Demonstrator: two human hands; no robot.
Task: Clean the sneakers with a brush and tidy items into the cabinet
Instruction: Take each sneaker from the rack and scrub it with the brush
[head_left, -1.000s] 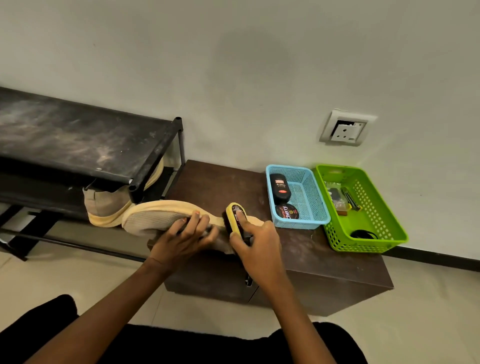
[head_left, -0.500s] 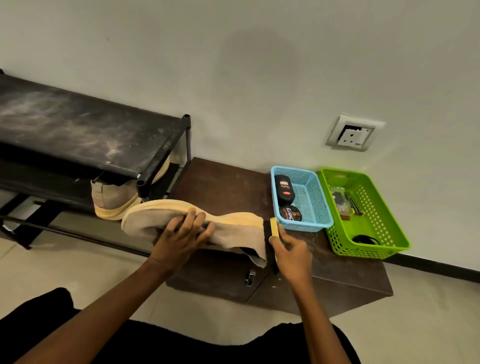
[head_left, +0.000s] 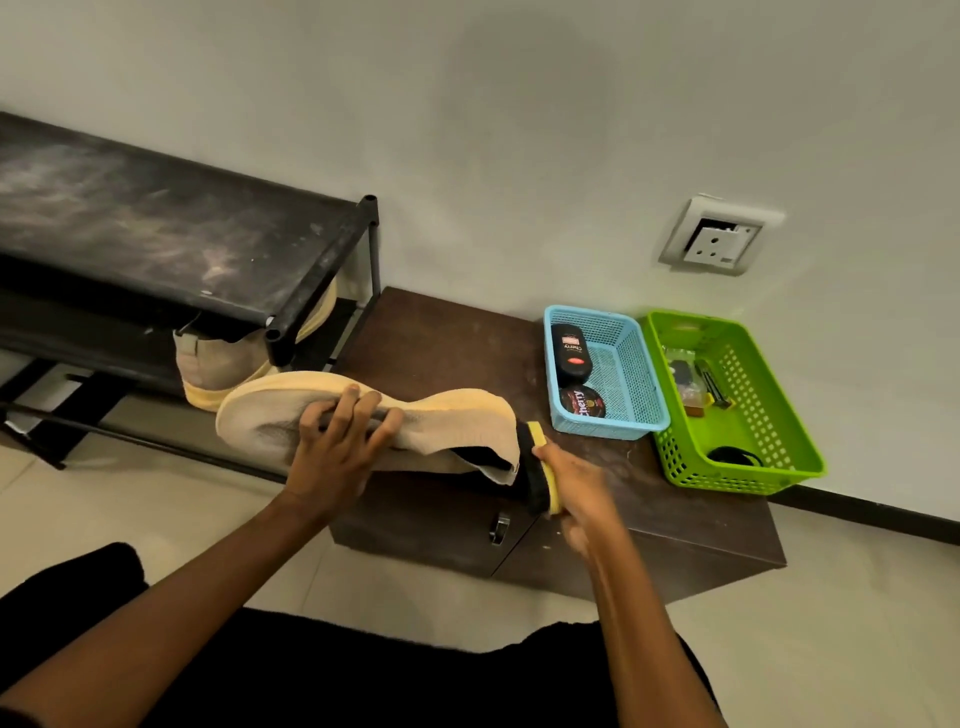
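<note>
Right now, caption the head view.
Left hand steadies a beige sneaker at the brown cabinet; right hand holds a yellow-backed brush against its heel.

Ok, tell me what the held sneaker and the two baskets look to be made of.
Sneaker: beige knit fabric upper, matte, with a fine woven texture showing; pale yellow sole, probably foam or rubber. Blue basket and green basket: moulded plastic, slightly glossy, with perforated lattice walls.

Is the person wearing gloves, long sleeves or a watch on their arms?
No gloves: the left hand and right hand are bare, with no ring or watch that shows. The left forearm and right forearm are bare too, no sleeve in view. The only clothing seen is black fabric over the legs.
</note>
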